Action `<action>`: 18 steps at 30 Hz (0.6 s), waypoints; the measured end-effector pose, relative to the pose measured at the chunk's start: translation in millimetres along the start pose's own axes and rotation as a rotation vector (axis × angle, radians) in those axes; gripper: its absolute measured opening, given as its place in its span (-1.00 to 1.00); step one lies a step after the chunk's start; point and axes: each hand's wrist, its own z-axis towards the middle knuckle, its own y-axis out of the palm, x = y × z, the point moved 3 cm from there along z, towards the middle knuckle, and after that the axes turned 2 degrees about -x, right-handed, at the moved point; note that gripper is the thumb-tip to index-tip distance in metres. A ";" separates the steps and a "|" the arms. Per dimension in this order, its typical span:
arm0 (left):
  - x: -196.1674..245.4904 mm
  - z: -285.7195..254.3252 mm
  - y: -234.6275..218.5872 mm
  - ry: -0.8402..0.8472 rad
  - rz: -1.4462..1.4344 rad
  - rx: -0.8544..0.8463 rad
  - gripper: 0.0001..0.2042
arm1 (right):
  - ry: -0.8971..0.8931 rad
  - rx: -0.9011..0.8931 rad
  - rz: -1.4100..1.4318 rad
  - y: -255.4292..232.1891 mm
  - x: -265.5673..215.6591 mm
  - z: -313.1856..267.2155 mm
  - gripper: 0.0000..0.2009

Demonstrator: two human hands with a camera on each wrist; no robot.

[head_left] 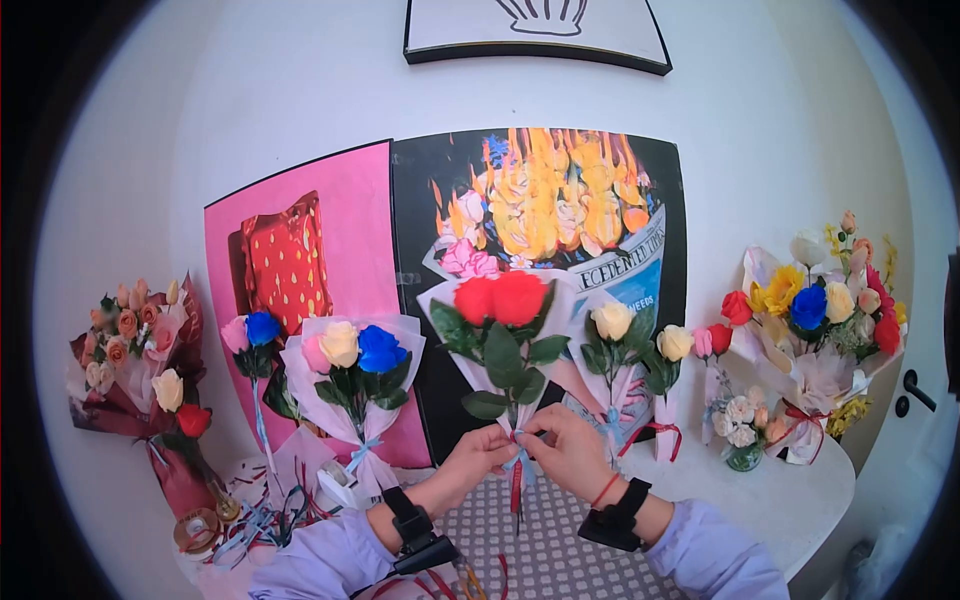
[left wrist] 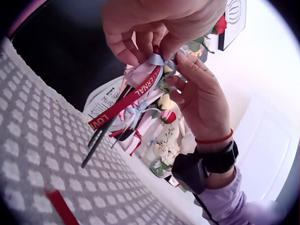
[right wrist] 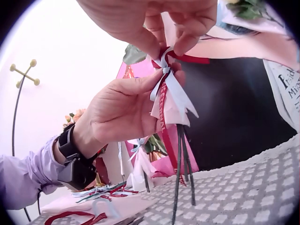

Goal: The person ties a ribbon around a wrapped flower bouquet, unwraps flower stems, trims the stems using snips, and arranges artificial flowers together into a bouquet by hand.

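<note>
A small bouquet [head_left: 503,355] of two red roses with green leaves, in pale wrapping, stands upright in front of me. My left hand [head_left: 482,452] grips its tied neck, thumb against the knot. From the other side, thumb and forefinger of my right hand [head_left: 572,446] pinch ribbon at the same knot. A light blue ribbon [right wrist: 177,91] hangs from the knot with cut ends. Beside it trails a red ribbon [left wrist: 124,102] printed with letters. Dark bare stems [right wrist: 185,161] stick out below the wrapping. Fingers partly hide the knot.
A patterned grey cloth [head_left: 560,540] covers the table's middle. Loose ribbons [head_left: 265,525] lie at left. Wrapped rose bouquets [head_left: 350,360] stand on both sides, with a larger mixed bouquet [head_left: 815,320] at right and a small flower vase [head_left: 743,457]. Painted boards [head_left: 540,210] lean behind.
</note>
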 end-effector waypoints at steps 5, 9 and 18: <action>-17.3 26.6 -16.3 -0.026 -0.026 0.041 -0.80 | 0.029 0.033 -0.060 15.9 24.1 18.0 -0.87; -33.2 34.8 -17.6 -0.071 -0.008 0.058 -0.80 | 0.108 0.018 0.038 27.5 53.4 15.3 -0.86; -40.4 29.4 -9.8 0.188 0.066 0.449 -0.86 | 0.255 0.037 0.418 41.9 81.7 11.5 -0.84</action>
